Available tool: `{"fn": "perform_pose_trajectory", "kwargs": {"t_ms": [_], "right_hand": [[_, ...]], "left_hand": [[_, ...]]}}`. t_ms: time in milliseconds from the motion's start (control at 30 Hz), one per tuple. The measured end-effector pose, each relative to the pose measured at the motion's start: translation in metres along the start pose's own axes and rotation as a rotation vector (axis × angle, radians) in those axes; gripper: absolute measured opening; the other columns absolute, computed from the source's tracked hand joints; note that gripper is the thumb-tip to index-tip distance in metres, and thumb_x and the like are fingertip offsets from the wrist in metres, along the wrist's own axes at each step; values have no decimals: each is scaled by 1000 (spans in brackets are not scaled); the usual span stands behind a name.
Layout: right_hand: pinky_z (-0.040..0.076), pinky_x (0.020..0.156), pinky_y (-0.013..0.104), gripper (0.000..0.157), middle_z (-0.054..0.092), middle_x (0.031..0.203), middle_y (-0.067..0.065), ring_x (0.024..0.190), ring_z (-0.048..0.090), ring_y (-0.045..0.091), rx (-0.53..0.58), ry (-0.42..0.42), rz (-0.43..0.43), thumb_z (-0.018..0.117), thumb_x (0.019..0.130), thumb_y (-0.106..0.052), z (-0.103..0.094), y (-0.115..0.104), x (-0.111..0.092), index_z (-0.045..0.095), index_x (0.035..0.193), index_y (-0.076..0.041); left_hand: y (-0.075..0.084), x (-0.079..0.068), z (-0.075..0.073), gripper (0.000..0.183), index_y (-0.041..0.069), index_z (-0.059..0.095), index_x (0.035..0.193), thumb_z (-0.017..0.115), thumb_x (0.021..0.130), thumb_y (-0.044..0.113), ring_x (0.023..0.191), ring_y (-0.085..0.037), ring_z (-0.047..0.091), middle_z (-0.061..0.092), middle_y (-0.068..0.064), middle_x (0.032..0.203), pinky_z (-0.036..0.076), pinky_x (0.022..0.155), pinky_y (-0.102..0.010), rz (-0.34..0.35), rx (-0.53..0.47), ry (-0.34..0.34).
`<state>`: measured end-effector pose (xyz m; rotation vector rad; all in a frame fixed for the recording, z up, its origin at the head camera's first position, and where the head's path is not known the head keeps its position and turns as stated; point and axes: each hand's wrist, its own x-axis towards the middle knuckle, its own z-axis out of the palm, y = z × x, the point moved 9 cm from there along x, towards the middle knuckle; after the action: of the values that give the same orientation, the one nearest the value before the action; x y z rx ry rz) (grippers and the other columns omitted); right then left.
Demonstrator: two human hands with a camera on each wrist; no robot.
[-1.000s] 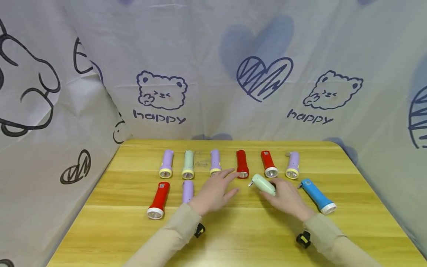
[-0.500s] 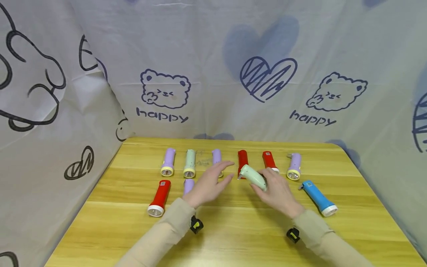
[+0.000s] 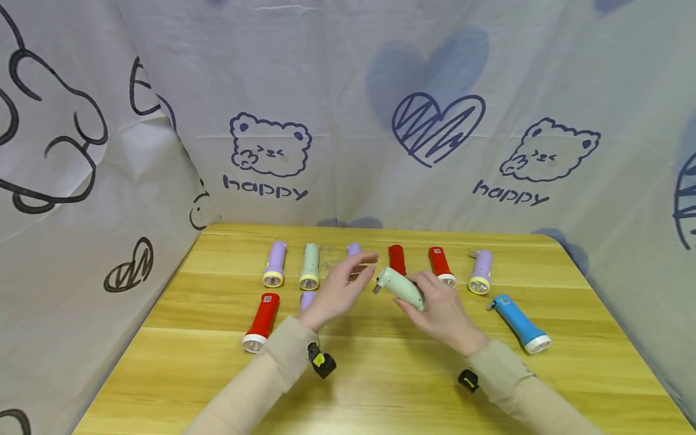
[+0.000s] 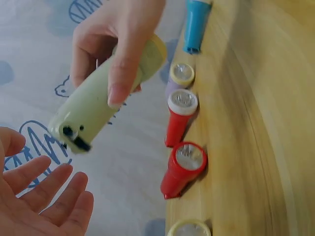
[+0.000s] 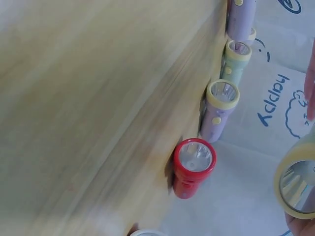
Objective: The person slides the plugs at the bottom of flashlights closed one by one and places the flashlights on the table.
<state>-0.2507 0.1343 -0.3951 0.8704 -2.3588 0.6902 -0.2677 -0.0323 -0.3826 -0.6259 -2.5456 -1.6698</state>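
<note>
My right hand (image 3: 443,311) grips a pale green flashlight (image 3: 401,289) by its lens-end half, thumb along the near side, raised above the table. Its tail tips up toward the left, and a small prong stands out from that end. In the left wrist view the tail shows dark holes beside the prong. The yellow-rimmed lens (image 5: 295,189) appears at the edge of the right wrist view. My left hand (image 3: 338,293) is held just left of the tail, fingers extended and spread, palm toward it, holding nothing; a gap separates its fingertips from the flashlight in the left wrist view.
On the wooden table (image 3: 391,386), a back row holds purple, green and red flashlights (image 3: 438,261). Nearer lie a red flashlight (image 3: 262,317), a purple one (image 3: 307,298) partly behind my left hand, and a blue one (image 3: 518,320) at right. Printed cloth (image 3: 348,90) hangs behind.
My right hand has brought the green flashlight left and slightly upward, closer to my left hand. My left hand has drawn back a little to the left, its fingers lifting.
</note>
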Motion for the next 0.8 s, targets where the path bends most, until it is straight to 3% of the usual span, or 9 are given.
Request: {"fn": "perform_pose_trajectory", "kwargs": {"t_ms": [267,533,800], "right_hand": [[59,67,34,48,72,103,11,80,66,19,16,22,-54,88,76,-19,2,-9,0,65,114,-2],[59,69,36,48,74,102,10,82,68,19,44,39,-27,88,76,-20,2,-7,-2,66,115,-3],[57,67,34,42,73,98,10,82,66,19,113,94,-44,86,76,-16,2,-6,-6,67,111,-3]], "left_hand": [[6,-1,9,39,6,59,140,45,109,25,120,-29,64,65,-14,137,54,100,-44,-5,-23,-45],[5,-1,10,36,7,63,135,45,109,25,120,-26,63,64,-12,136,54,99,-40,3,-44,-34],[-3,-4,13,39,5,59,140,45,109,24,129,-29,57,58,-15,144,51,106,-41,-44,-226,-79]]}}
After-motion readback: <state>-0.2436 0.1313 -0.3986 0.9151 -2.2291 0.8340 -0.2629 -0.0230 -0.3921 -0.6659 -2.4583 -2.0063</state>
